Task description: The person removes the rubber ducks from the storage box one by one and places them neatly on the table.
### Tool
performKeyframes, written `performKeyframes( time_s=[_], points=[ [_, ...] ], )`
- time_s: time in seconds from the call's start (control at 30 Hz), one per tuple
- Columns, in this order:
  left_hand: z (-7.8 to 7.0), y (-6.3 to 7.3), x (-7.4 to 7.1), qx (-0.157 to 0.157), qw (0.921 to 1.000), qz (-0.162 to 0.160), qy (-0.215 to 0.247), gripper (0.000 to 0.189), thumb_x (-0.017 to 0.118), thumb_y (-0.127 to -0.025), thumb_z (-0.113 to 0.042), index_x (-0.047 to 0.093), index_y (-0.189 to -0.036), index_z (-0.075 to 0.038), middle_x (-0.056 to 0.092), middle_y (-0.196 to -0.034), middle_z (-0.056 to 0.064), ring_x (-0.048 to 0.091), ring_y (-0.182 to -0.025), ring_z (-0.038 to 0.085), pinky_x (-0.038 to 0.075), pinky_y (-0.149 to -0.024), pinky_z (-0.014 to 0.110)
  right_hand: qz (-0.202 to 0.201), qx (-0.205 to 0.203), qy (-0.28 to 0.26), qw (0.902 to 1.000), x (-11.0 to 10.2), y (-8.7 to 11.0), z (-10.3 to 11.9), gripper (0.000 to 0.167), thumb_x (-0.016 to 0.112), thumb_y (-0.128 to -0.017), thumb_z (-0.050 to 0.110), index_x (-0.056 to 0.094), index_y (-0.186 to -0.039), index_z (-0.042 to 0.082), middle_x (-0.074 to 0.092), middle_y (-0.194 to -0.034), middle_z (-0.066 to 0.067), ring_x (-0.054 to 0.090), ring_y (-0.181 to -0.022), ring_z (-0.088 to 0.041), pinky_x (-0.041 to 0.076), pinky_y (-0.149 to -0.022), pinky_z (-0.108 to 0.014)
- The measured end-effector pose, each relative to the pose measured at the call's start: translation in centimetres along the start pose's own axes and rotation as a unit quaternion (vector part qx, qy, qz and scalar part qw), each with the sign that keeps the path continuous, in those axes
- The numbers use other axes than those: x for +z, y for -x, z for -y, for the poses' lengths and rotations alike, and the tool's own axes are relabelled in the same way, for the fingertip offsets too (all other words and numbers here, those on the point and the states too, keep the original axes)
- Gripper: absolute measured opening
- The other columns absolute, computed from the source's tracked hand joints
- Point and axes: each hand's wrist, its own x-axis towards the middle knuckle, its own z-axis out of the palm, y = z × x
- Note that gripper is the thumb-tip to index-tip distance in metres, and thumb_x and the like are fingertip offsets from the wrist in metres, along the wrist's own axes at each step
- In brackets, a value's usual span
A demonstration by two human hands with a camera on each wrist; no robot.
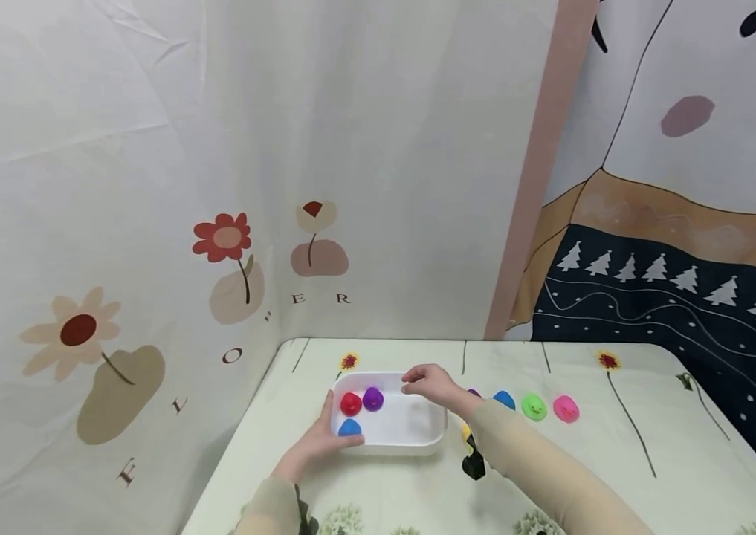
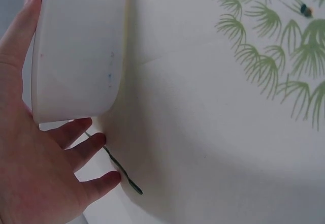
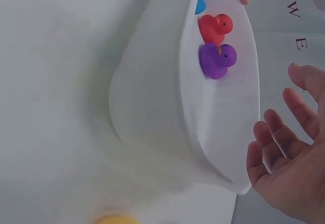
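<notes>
A white plastic box rests on the table with a red rubber duck, a purple rubber duck and a blue rubber duck in its left part. My left hand holds the box at its left front corner, thumb along the front rim and fingers at the left end. In the left wrist view those fingers spread past the box's end. Over the back right part of the box is my right hand, fingers loosely bent and nothing in them. The right wrist view shows the red duck beside the purple one.
To the right of the box stand a blue duck, a green duck and a pink duck. Another purple one and a yellow thing are partly hidden by my right arm. Curtains hang behind the table.
</notes>
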Motion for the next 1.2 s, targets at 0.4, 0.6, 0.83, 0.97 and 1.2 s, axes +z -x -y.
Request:
performKeyframes(
  time_s=[0.4, 0.6, 0.83, 0.97, 1.2],
  points=[
    [-0.4, 0.5, 0.1, -0.007, 1.0000, 0.003, 0.001, 0.121, 0.081, -0.076, -0.043, -0.004, -0.156, -0.010, 0.018, -0.156, 0.026, 0.021, -0.138, 0.051, 0.025, -0.104, 0.070, 0.037, -0.002, 0.007, 0.9993, 2.5, -2.1, 0.7, 0.033, 0.075, -0.082, 0.019, 0.068, -0.111, 0.004, 0.065, -0.106, -0.008, 0.059, -0.099, -0.022, 0.051, -0.087, -0.042],
    [-0.3, 0.5, 0.1, -0.002, 1.0000, 0.004, 0.005, 0.120, 0.081, -0.077, -0.041, -0.004, -0.156, -0.009, 0.018, -0.156, 0.027, 0.022, -0.138, 0.052, 0.025, -0.103, 0.070, 0.052, 0.003, 0.006, 0.9986, 3.6, -2.3, 1.0, 0.035, 0.076, -0.082, 0.017, 0.067, -0.113, 0.004, 0.063, -0.114, -0.017, 0.058, -0.106, -0.032, 0.049, -0.090, -0.050],
    [-0.3, 1.2, 0.1, -0.004, 1.0000, 0.005, -0.001, 0.121, 0.080, -0.077, -0.044, -0.005, -0.156, -0.011, 0.016, -0.157, 0.025, 0.022, -0.138, 0.051, 0.026, -0.103, 0.070, 0.054, 0.005, 0.017, 0.9984, 5.0, -2.4, 0.5, 0.035, 0.076, -0.083, 0.016, 0.068, -0.114, 0.003, 0.064, -0.111, -0.016, 0.059, -0.101, -0.029, 0.051, -0.085, -0.045],
    [-0.4, 1.3, 0.0, -0.004, 1.0000, 0.005, -0.001, 0.120, 0.080, -0.077, -0.044, -0.005, -0.156, -0.012, 0.016, -0.157, 0.026, 0.021, -0.138, 0.051, 0.025, -0.103, 0.071, 0.052, 0.001, 0.022, 0.9984, 5.3, -2.5, 0.5, 0.036, 0.076, -0.082, 0.014, 0.067, -0.114, 0.001, 0.064, -0.109, -0.017, 0.059, -0.099, -0.029, 0.050, -0.085, -0.046],
    [-0.5, 1.0, 0.1, -0.002, 1.0000, 0.003, -0.003, 0.120, 0.080, -0.077, -0.044, -0.004, -0.156, -0.012, 0.018, -0.156, 0.026, 0.023, -0.138, 0.051, 0.026, -0.103, 0.070, 0.046, -0.004, 0.031, 0.9984, 5.9, -2.9, 0.3, 0.035, 0.078, -0.080, 0.014, 0.068, -0.111, 0.003, 0.064, -0.106, -0.015, 0.057, -0.093, -0.025, 0.049, -0.083, -0.044]
  ],
)
